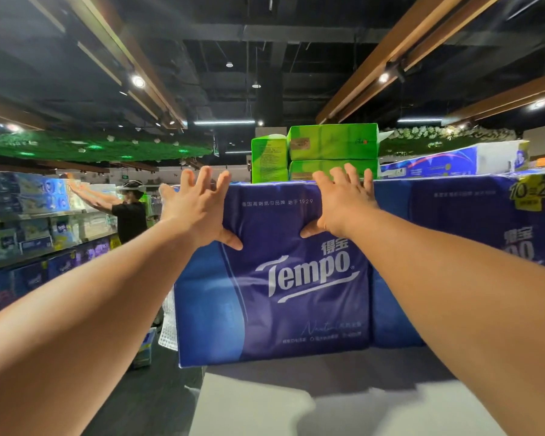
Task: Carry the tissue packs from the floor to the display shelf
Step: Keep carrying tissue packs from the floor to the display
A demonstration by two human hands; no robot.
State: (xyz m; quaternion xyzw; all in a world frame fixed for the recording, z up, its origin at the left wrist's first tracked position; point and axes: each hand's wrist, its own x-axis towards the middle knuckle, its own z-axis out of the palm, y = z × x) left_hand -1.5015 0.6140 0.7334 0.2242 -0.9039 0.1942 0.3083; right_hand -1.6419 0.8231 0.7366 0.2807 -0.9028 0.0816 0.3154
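both arms are reaching out at head height toward a purple tempo tissue pack (296, 275), which is standing upright on a pale surface (328, 401) at the front of the display. the left hand (199, 206) is lying against the pack's upper left corner, its fingers splaying wide apart and pointing up past the top edge, its thumb pressing on the front face. the right hand (343, 199) is lying flat on the upper right part, fingers straight and a little apart, reaching to the top edge, thumb tucking down on the face. neither hand is curling round the pack.

just beside it on the right, more purple packs (472, 215) are standing in a row, touching it. behind and above, green packs (331, 143) are sitting stacked, with a white and blue pack (460, 158) lying to their right.

off to the left, another person in a black top (129, 215) is reaching both arms to a wall shelf (29, 221) full of tissue goods.
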